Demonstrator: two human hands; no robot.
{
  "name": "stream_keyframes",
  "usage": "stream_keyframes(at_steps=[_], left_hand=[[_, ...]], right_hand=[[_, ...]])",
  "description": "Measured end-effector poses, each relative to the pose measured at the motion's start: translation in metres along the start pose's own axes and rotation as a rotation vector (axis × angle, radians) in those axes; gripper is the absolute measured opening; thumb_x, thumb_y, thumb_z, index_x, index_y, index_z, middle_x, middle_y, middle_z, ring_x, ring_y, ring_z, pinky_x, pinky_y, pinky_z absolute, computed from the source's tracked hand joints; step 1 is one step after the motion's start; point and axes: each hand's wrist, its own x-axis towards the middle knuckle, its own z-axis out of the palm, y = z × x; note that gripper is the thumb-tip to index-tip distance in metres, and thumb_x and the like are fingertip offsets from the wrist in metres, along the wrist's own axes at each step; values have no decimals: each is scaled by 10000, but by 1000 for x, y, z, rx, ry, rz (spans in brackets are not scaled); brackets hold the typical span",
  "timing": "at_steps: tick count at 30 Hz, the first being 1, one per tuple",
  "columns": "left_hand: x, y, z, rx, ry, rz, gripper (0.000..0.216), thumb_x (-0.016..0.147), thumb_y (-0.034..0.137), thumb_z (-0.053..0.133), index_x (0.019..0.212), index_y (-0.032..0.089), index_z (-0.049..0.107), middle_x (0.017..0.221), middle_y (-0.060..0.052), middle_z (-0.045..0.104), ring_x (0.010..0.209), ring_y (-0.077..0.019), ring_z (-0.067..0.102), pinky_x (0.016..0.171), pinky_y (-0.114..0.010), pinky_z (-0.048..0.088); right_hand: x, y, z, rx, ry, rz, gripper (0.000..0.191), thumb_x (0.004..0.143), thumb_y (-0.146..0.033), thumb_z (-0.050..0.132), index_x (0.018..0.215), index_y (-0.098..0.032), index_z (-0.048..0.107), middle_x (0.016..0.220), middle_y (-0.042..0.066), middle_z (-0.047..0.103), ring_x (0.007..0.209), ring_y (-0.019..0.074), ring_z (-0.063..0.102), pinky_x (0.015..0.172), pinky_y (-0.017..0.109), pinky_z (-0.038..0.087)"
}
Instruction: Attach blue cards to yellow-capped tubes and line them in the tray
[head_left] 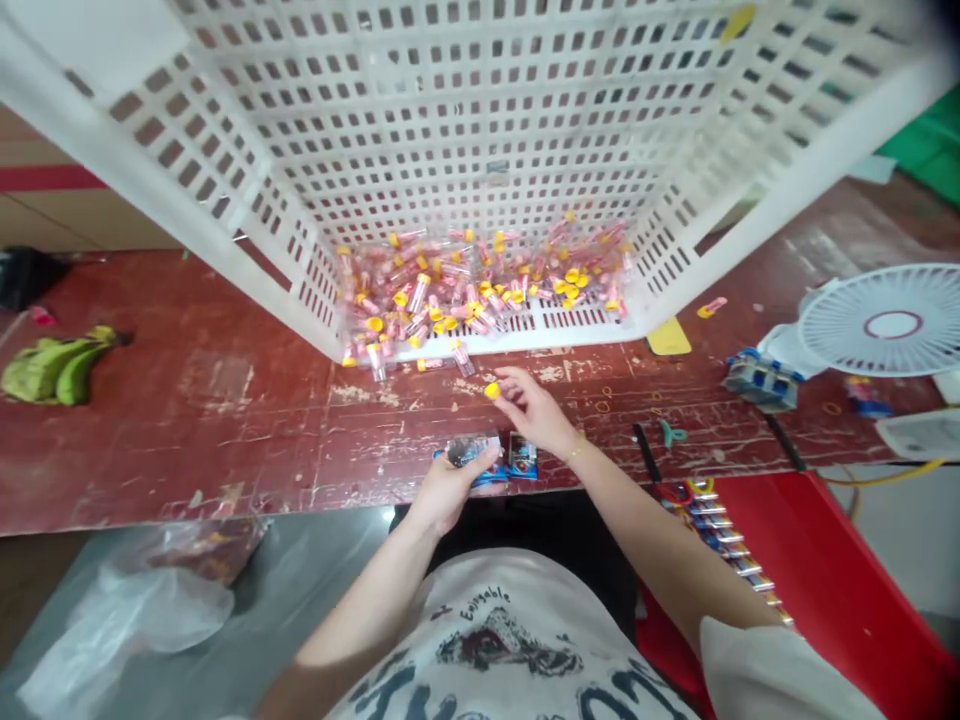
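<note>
A big white perforated crate (225,230) lies tilted on its side on the worn red table (187,420), spilling several small clear tubes with yellow caps (465,290). My right hand (536,410) is pinched on one yellow-capped tube (493,390) just in front of the crate's mouth. My left hand (450,485) grips a small clear packet with a blue printed card (472,455) at the table's near edge. Another blue card (523,457) lies beside it.
A bunch of green bananas (52,365) lies at the far left. A white fan (885,320) stands at right beside a blue-white packet stack (761,378). Scissors (660,460) lie near a red bin (840,590) holding a strip of packed items (724,535). Plastic bags (142,610) sit below left.
</note>
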Motion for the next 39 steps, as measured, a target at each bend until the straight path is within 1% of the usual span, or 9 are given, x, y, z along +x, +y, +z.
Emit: stream_keyframes(at_steps=[4,6,15,21,26,30,32,36,39], left_hand=[[3,0,2,58,-102,2,302,638,318,815,834,110,717,783,-83,728,715,-169,681,671,-281,572],[4,0,5,75,-125,5,284,597,301,839,756,107,706,672,-48,704,614,-143,664,632,-260,566],[8,-1,7,141,-131,63,330,522,273,871,759,127,694,654,-11,692,546,-139,652,552,-238,548],[4,-2,14,90,-173,99,328,572,304,851,795,111,707,676,-46,711,624,-167,677,632,-263,554],[4,2,28,-53,-143,-56,389,668,386,786,924,106,702,797,-106,734,680,-204,692,587,-293,566],[9,7,40,-155,-117,-112,372,667,391,788,876,95,702,739,-95,721,613,-181,672,562,-285,566],[9,8,42,-153,-123,-123,377,684,418,769,857,89,706,715,-95,714,594,-173,664,557,-280,563],[4,5,37,-72,-150,-102,348,661,389,791,843,102,717,727,-84,721,632,-169,673,567,-235,543],[0,-1,31,-35,-167,-68,289,643,312,814,832,118,715,723,-61,722,659,-166,676,620,-242,546]], right_hand=[[-24,-27,-20,487,216,203,316,860,-306,587,1144,-274,452,967,20,572,850,149,604,783,340,535],[-32,-44,-27,537,269,210,225,842,-320,620,1026,-261,504,935,11,576,840,144,605,796,336,532],[-31,-70,-46,219,53,-26,141,847,-217,603,971,-235,540,999,58,563,921,183,584,846,370,509],[-28,-53,-40,398,-60,241,196,800,-309,662,916,-217,533,857,20,620,784,150,621,745,314,534],[-41,-43,-34,473,-53,345,228,806,-386,638,912,-206,547,912,35,620,833,152,616,784,321,530],[-59,-54,-26,476,-188,254,619,637,-350,794,1137,-254,441,1131,63,520,973,197,587,762,325,549],[-66,-59,-20,441,-134,248,803,559,-286,841,1197,-280,353,1156,68,488,1001,212,578,757,331,553],[-73,-57,-13,283,81,243,685,625,-212,767,1168,-262,351,1125,71,468,999,209,558,828,361,519],[-75,-56,-13,245,112,202,653,626,-172,732,1151,-249,353,1121,73,451,1012,209,541,873,370,489]])
